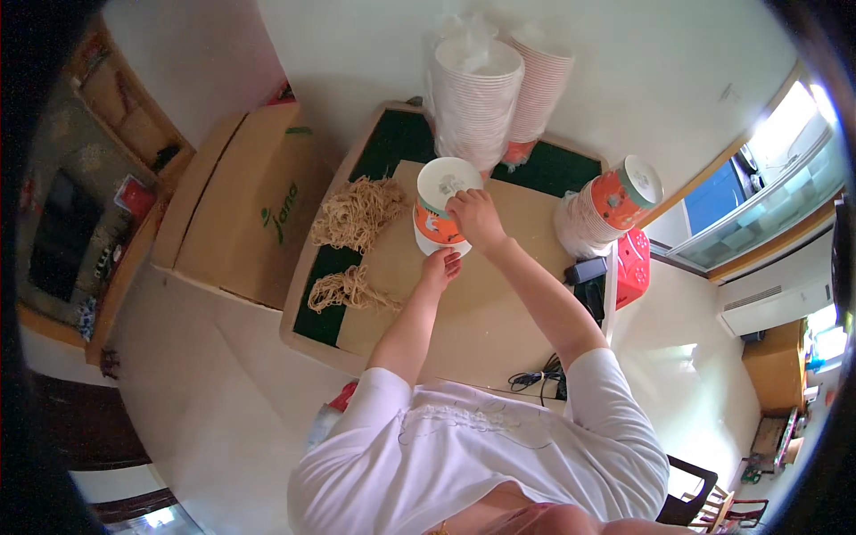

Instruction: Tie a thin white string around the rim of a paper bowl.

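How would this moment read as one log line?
Left hand: at lower edge of orange-and-white tub | right hand: at its top | left of tub: tan string bundles | right of tub: stacked tubs

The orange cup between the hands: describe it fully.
The orange cup looks like paper: a white round end with grey marks faces up, above a teal band and pale-patterned orange wall. It is over the brown board. The right hand touches its upper edge; the left hand is at its lower edge.
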Demonstrator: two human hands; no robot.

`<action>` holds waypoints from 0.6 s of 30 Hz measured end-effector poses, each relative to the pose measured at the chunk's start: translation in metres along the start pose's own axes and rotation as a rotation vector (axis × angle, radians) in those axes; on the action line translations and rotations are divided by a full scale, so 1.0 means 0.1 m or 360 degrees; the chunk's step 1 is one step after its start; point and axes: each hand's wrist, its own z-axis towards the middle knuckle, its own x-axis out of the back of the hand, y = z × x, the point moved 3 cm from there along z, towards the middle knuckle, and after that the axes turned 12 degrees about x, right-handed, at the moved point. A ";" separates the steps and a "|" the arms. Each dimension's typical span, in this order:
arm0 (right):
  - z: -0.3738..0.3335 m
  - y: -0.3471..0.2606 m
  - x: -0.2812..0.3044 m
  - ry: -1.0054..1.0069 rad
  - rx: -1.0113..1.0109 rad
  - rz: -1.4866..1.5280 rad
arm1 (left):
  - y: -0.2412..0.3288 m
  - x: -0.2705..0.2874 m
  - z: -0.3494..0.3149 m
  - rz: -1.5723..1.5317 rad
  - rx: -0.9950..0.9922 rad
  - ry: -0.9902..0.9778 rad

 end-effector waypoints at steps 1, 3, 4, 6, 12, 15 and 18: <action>0.00 -0.01 0.00 0.0051 0.0003 0.0001 | 0.00 0.03 0.02 -0.0057 -0.0028 -0.0023; 0.02 -0.02 0.02 -0.0012 0.0008 0.0042 | 0.00 0.04 0.06 -0.0119 -0.0060 -0.0048; 0.03 -0.03 0.02 -0.0074 0.0013 0.0081 | -0.01 0.07 0.06 -0.0092 -0.0089 0.0028; 0.01 -0.01 0.02 -0.0045 0.0034 0.0082 | 0.00 0.06 0.05 -0.0055 -0.0111 0.0103; 0.04 0.01 0.18 -0.0001 0.0182 0.0059 | 0.05 -0.09 -0.02 0.0024 -0.0151 0.0238; 0.09 -0.01 0.38 0.0042 0.0225 0.0072 | 0.06 -0.11 0.00 0.0006 -0.0157 0.0243; 0.13 -0.02 0.63 0.0103 0.0256 0.0132 | 0.07 -0.08 0.10 0.0024 -0.0102 0.0122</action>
